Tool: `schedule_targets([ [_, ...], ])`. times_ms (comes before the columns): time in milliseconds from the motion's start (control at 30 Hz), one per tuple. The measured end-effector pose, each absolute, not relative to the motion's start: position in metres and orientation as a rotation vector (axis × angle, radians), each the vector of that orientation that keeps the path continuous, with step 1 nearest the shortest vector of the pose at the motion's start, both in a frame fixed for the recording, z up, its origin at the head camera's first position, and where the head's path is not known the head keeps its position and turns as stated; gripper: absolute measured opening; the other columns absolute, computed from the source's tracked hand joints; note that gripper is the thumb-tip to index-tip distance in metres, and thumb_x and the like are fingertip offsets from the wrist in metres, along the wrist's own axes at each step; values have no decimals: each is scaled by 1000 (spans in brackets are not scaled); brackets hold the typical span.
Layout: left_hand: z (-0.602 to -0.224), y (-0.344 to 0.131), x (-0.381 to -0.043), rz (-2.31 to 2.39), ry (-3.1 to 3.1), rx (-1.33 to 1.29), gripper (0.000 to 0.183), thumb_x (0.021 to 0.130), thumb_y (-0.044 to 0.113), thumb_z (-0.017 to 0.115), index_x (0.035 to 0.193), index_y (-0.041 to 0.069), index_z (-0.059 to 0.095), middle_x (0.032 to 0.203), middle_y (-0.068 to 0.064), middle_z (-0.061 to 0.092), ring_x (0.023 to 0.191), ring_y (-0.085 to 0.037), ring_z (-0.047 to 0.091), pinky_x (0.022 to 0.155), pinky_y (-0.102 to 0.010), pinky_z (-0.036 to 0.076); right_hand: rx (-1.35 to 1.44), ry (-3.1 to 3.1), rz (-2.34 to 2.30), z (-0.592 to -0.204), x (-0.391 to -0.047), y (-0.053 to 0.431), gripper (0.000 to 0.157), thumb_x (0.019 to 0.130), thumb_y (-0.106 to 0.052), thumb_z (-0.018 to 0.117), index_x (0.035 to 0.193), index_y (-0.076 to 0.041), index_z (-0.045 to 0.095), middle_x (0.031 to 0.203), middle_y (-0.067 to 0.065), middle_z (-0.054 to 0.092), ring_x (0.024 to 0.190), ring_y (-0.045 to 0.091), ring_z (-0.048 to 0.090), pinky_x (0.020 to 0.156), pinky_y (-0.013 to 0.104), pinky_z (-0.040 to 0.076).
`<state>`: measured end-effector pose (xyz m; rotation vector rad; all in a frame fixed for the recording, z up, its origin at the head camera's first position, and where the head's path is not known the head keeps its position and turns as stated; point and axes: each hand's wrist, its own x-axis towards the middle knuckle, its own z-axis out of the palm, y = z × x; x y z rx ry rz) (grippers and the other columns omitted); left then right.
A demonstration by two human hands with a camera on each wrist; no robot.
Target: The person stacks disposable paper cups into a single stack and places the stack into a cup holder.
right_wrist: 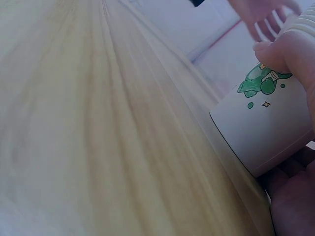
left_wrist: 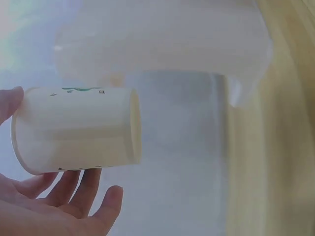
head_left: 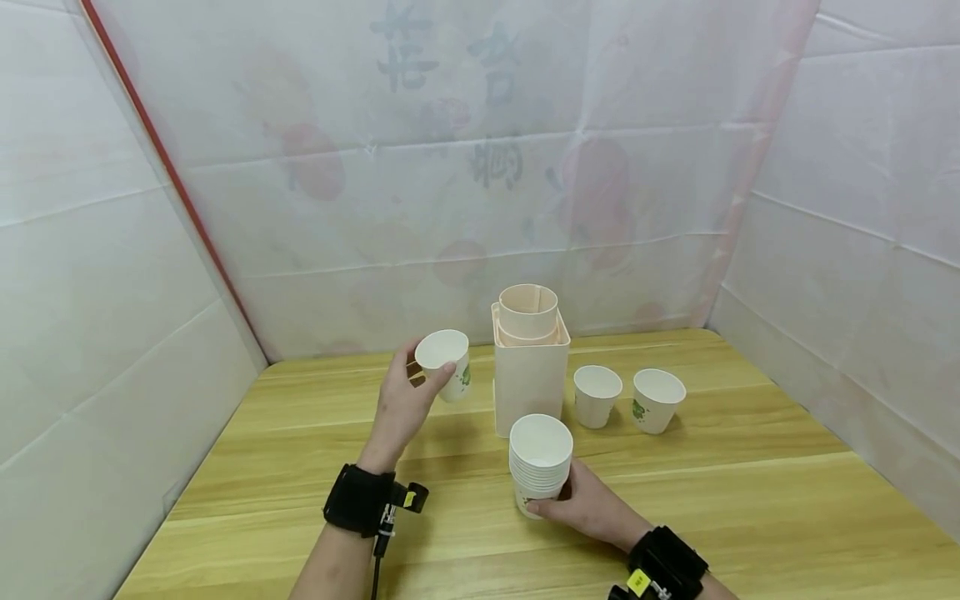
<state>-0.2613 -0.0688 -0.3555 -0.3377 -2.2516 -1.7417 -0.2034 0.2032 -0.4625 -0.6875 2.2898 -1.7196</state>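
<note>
My left hand (head_left: 405, 404) pinches a single white paper cup (head_left: 459, 379) between thumb and fingers, raised over the table left of a cream box-shaped holder (head_left: 529, 387). In the left wrist view that cup (left_wrist: 78, 130) appears sideways, with small green print on its side. Low down, my right hand (head_left: 596, 508) grips a stack of several nested paper cups (head_left: 538, 479), just in front of the holder. A green cartoon print shows on the lowest cup (right_wrist: 275, 118) in the right wrist view. A round tube (head_left: 528, 312) stands up out of the holder's top.
Two separate paper cups stand upright right of the holder, a nearer-in cup (head_left: 596, 400) and an outer cup (head_left: 657, 404). All rest on a wood-grain table (head_left: 750, 492). White sheeting (head_left: 465, 208) closes off the back and both sides.
</note>
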Motion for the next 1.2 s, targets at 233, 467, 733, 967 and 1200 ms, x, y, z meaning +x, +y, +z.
schedule_targets([
  [233,-324,-57,-233,-1810,-2171,-518,64,82,40,67,134,21,37,121,-4,47,109,-18,45,95,-43,38,-693,2262,-1736,-463,-204,203,68,77,-22,74,132,-24,33,126,4,48,114,21,45,97,47,33],
  [467,-299,-42,-203,-1827,-2137,-671,60,85,24,65,135,9,35,121,-7,49,109,-17,47,97,-41,37,-679,2263,-1738,-462,-204,203,68,77,-22,74,131,-24,33,126,4,48,114,20,45,97,47,33],
  [733,-294,-27,-189,-1834,-2138,-891,56,86,20,64,133,9,38,122,-6,51,109,-15,49,95,-43,39,-717,2254,-1738,-463,-207,203,68,79,-21,72,133,-25,32,127,5,46,114,22,45,96,47,34],
  [967,-298,-19,-185,-1861,-2184,-1006,54,86,22,64,133,12,40,121,-4,54,109,-13,49,94,-43,40,-713,2240,-1734,-463,-207,204,67,79,-21,72,132,-25,32,127,5,46,114,22,45,96,47,33],
  [1200,-302,-13,-184,-1804,-2266,-1096,54,86,22,64,132,14,39,120,-5,55,109,-13,49,93,-41,41,-718,2258,-1711,-463,-207,204,64,80,-23,71,131,-26,34,125,5,48,113,22,46,95,47,35],
])
